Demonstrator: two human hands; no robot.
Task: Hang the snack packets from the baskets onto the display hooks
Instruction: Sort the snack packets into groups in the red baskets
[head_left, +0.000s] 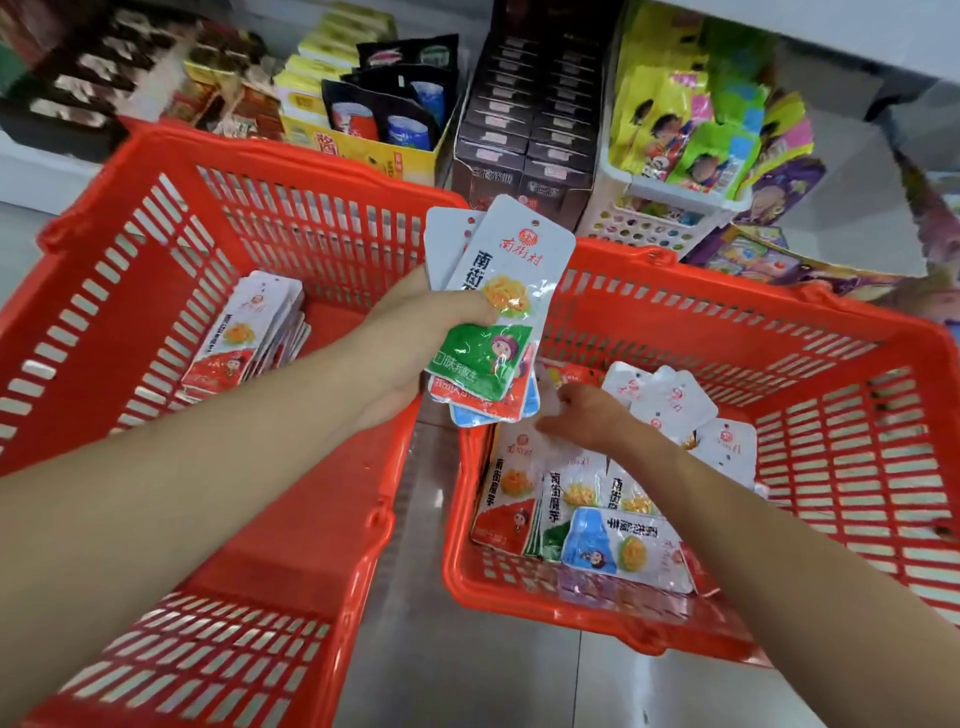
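We grip a bunch of snack packets (511, 270) in our left hand (431, 325) beside the left basket (260, 171), long axes upright, hole ends up. Our right hand (589, 415) touches loose packets (524, 488) in the right basket (727, 317), grip unclear

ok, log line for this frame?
phase: collecting | left hand: holds packet stack | right hand: in right basket among loose packets, grip unclear | left basket: second stack
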